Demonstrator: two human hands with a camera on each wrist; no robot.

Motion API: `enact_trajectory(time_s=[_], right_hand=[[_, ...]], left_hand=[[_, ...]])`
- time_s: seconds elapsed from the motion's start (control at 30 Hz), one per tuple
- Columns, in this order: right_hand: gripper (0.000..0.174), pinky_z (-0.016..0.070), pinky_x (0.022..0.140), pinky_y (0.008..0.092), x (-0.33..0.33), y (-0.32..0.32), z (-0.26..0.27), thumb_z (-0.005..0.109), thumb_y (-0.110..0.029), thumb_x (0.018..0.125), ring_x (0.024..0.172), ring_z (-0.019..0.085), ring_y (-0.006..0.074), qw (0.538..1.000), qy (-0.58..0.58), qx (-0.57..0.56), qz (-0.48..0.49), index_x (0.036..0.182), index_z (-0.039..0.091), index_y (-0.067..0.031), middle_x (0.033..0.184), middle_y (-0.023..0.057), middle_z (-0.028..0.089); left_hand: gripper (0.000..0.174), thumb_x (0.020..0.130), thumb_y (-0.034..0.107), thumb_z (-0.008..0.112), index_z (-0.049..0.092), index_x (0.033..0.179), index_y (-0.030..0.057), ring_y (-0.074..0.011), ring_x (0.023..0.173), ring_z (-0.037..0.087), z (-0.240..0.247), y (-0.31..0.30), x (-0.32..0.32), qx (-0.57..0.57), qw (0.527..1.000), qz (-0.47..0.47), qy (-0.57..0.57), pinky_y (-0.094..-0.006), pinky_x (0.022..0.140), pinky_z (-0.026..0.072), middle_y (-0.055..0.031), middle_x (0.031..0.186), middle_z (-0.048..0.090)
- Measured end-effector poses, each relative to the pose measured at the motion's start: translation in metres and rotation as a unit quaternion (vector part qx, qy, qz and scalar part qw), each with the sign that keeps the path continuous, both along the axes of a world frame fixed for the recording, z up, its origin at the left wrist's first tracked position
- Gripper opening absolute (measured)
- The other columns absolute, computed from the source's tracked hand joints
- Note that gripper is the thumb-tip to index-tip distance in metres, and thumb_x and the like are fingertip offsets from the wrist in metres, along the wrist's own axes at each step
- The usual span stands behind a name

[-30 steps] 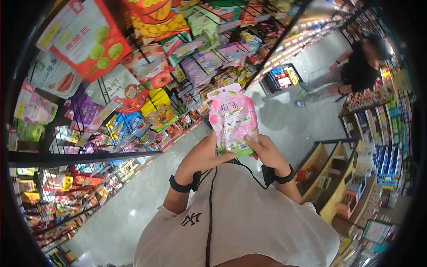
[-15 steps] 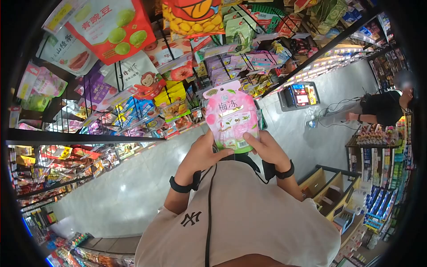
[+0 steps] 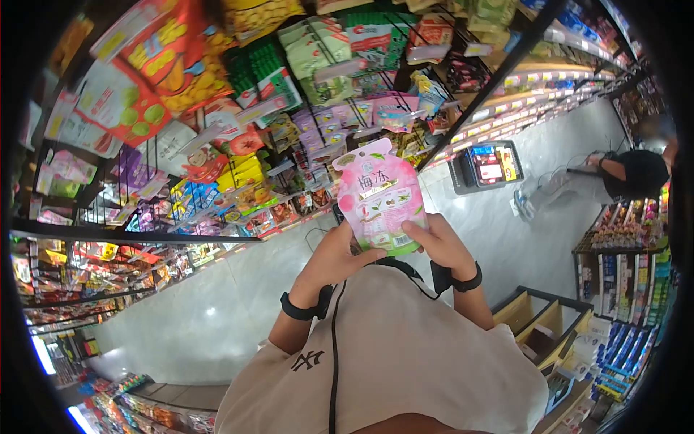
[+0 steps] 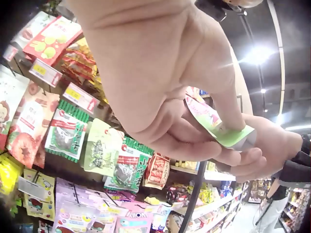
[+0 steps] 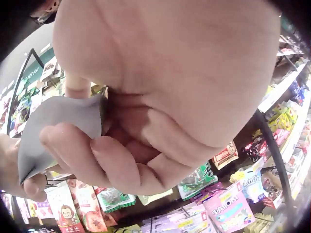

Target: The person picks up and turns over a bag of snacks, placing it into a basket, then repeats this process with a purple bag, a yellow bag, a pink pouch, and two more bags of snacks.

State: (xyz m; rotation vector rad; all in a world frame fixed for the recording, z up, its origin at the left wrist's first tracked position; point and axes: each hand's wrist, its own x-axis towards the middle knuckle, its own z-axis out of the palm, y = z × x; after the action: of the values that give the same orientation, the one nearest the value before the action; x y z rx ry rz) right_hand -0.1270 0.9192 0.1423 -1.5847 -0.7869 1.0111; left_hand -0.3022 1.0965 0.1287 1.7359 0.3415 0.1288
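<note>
A pink and green snack pouch (image 3: 382, 199) with Chinese lettering is held upright in front of the chest in the head view. My left hand (image 3: 334, 257) grips its lower left edge, the thumb along the bottom. On the other side, my right hand (image 3: 444, 249) pinches the lower right corner, thumb over the printed face and fingers behind. From the left wrist, the pouch's green lower end (image 4: 231, 135) shows between both hands. The right wrist view shows its grey bottom fold (image 5: 60, 124) against curled fingers; the printed face is hidden there.
Racks of hanging snack bags (image 3: 318, 65) fill the left and far side, with a dark rack post (image 3: 499, 76). On the grey floor (image 3: 210, 311) stands a black basket (image 3: 457, 177) of goods. A person in black (image 3: 636, 176) is at the right, above a wooden display bin (image 3: 535, 325).
Both hands keep hold of the pouch, nearly still before the chest. The head view has turned, so racks and floor shift around them. The other person now bends lower.
</note>
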Motion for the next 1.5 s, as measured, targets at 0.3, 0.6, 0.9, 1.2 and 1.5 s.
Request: enact_trajectory(time_s=[0.3,0.6,0.9,1.2,1.5], right_hand=[[0.036,0.0456,0.059,0.0263,0.041,-0.053,-0.016,0.061,-0.032,0.105,0.067,0.057,0.0071,0.998,0.056,0.033,-0.004,0.109,0.070,0.0025,0.079,0.0008,0.067],[0.035,0.0477,0.060,0.0258,0.066,-0.044,-0.015,0.060,-0.033,0.105,0.069,0.059,0.0087,0.995,0.034,0.015,0.093,0.109,0.068,0.0008,0.084,0.0019,0.068],[0.034,0.0481,0.061,0.0266,0.068,-0.030,-0.008,0.060,-0.031,0.104,0.070,0.060,0.0095,0.991,0.035,0.013,0.126,0.109,0.068,0.0014,0.083,0.0027,0.068],[0.036,0.0472,0.060,0.0269,0.073,-0.030,-0.010,0.059,-0.032,0.105,0.068,0.059,0.0095,0.989,0.017,0.018,0.143,0.107,0.068,0.0024,0.079,0.0022,0.066],[0.037,0.0473,0.059,0.0267,0.072,-0.030,-0.010,0.058,-0.033,0.106,0.066,0.058,0.0084,0.990,0.019,0.050,0.131,0.109,0.066,0.0029,0.077,0.0012,0.064]], left_hand=[[0.066,0.083,0.020,0.085,0.051,0.135,-0.0015,-0.0244,0.085,0.075,0.003,-0.051,0.043,0.050,0.998,-0.003,-0.037,-0.0343,0.073,0.0576,-0.0148,0.104,0.075],[0.064,0.081,0.023,0.087,0.055,0.131,-0.0015,-0.0258,0.081,0.075,0.012,-0.062,0.039,0.062,0.995,0.067,-0.031,-0.0345,0.070,0.0571,-0.0144,0.100,0.076],[0.069,0.082,0.010,0.087,0.051,0.140,0.0010,-0.0202,0.107,0.072,0.013,-0.063,0.027,0.052,0.994,0.085,0.049,-0.0357,0.092,0.0572,-0.0113,0.121,0.072],[0.069,0.080,0.009,0.087,0.052,0.139,0.0010,-0.0193,0.106,0.072,0.021,-0.065,0.031,0.043,0.994,0.092,0.039,-0.0354,0.091,0.0570,-0.0102,0.119,0.073],[0.067,0.080,0.011,0.087,0.053,0.137,0.0010,-0.0194,0.103,0.073,0.021,-0.065,0.036,0.010,0.995,0.096,0.016,-0.0341,0.089,0.0565,-0.0102,0.116,0.074]])
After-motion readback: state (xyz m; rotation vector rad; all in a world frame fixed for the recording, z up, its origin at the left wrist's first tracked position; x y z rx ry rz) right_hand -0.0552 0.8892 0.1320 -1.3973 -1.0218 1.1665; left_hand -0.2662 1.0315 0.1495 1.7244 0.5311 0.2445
